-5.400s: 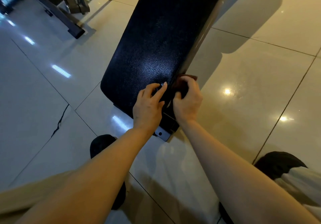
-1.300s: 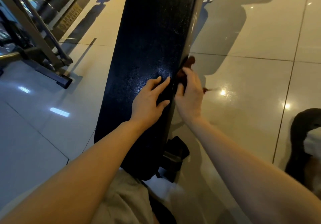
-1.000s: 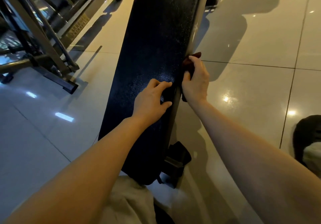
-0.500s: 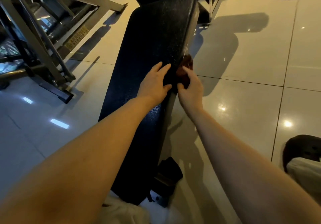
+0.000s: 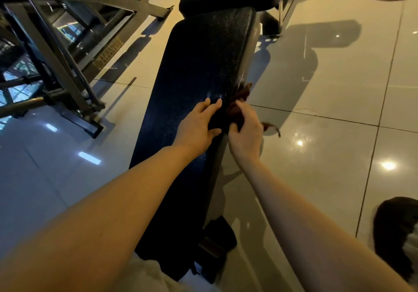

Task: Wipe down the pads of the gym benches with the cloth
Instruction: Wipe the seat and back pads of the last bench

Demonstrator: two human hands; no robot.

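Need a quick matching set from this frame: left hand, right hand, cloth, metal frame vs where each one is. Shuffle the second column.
Things:
1. left hand
2. right hand
3. cloth
4. metal frame

Places:
A. against the right side edge of the bench pad
B. on the floor, left of the bench
C. flat on top of the pad
D. at the pad's right edge, gripping the cloth

Pairs: 1-C, 2-D, 3-A, 4-B

L hand (image 5: 196,127) flat, R hand (image 5: 246,131) gripping.
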